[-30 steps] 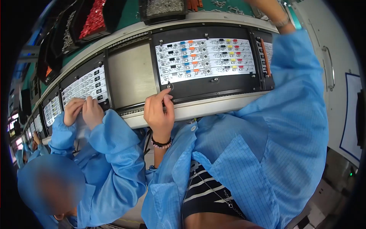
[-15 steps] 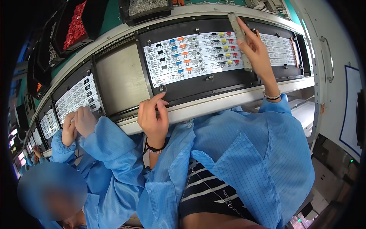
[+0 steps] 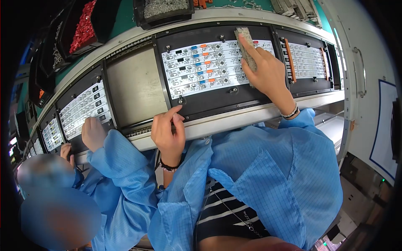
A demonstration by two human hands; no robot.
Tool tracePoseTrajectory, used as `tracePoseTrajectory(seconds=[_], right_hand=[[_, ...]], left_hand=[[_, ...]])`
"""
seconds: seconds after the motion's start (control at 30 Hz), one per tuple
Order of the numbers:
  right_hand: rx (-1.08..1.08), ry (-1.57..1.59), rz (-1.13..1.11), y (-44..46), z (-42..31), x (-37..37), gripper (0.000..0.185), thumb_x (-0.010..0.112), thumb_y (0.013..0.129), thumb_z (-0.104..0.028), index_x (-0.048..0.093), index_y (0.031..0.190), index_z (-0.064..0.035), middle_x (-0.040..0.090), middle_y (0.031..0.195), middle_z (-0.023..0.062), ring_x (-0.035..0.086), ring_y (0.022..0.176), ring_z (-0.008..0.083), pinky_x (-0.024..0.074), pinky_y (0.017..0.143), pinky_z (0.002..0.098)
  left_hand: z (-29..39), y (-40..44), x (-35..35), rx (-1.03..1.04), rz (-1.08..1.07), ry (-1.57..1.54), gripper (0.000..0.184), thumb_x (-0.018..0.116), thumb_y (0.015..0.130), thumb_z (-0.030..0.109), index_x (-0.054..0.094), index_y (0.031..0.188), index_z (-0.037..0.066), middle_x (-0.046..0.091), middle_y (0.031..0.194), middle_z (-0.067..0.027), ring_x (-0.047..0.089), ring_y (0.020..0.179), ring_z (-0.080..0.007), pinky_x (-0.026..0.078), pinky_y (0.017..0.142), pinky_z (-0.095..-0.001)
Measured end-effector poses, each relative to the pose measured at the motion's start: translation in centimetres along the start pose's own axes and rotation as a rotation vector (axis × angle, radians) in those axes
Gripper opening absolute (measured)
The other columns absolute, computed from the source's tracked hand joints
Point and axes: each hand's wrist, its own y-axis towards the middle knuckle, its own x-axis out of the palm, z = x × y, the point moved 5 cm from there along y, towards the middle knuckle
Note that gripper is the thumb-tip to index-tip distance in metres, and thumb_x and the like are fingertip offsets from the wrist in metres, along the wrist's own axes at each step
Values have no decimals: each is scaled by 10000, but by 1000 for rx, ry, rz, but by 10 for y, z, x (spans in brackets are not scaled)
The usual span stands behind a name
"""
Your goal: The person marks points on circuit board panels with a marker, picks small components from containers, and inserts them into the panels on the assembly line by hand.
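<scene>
A black carrier frame point(image 3: 251, 94) in front of me holds a white panel of circuit boards point(image 3: 184, 85) in several strips, with black, blue and orange parts on them. My right hand point(image 3: 268, 73) is closed on a flat, grey, worn-looking bar point(image 3: 243, 35), its index finger stretched along the top. The bar lies across the strips, and with my hand it hides the yellow and part of the red parts. My left hand point(image 3: 168, 131) rests at the carrier's front left corner, index finger extended and thumb apart, with nothing visible in it.
Left of my carrier lies a bare metal plate point(image 3: 136, 85); right of it, another board carrier with an orange strip point(image 3: 289, 60). A co-worker's hand point(image 3: 93, 133) is over boards at left. Bins of red parts point(image 3: 83, 29) and small clear parts point(image 3: 165, 7) stand behind the rail.
My right hand has moved left with the bar, from the panel's right end onto the coloured parts. My left hand stays nearly still. The co-worker's two hands have drawn apart.
</scene>
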Motion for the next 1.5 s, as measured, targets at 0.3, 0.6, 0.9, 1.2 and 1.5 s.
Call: tracePoseTrajectory(seconds=[0.3,0.6,0.9,1.2,1.5], right_hand=[[80,32,-277,74,50,-49,376,489,1047,-293,544,1412,-220,679,860,119,672,759,303,528,684,431],[-772,-163,36,208,23,27,234,609,877,-134,570,1101,-76,576,1023,134,595,966,331,495,778,416],[-1035,-406,71,233,45,83,291,566,925,-117,511,1211,-119,580,1204,48,609,1056,243,508,902,362],[-220,-61,192,275,130,55,236,599,914,-237,585,1045,-41,661,923,186,656,825,375,527,740,469],[1,11,-187,305,186,111,297,601,950,-297,657,900,-9,690,803,149,638,697,286,490,637,429]], left_hand=[[0,-1,-3,-3,2,-44,179,570,930,-53,702,1042,-6,648,759,-61,590,686,-168,449,631,-312],[-1,0,-9,-17,40,-30,181,602,899,-52,700,1039,10,649,736,-69,614,672,-196,468,622,-330],[-6,-1,-11,-40,70,-29,170,616,896,-56,698,1033,5,650,735,-81,623,667,-207,475,614,-336],[-12,-3,-13,-103,38,-48,169,531,980,-11,683,1052,-13,636,814,-78,629,666,-135,466,616,-287],[-16,-2,-14,-162,54,-79,162,534,986,4,683,1047,-7,648,795,-74,629,676,-131,471,620,-275]])
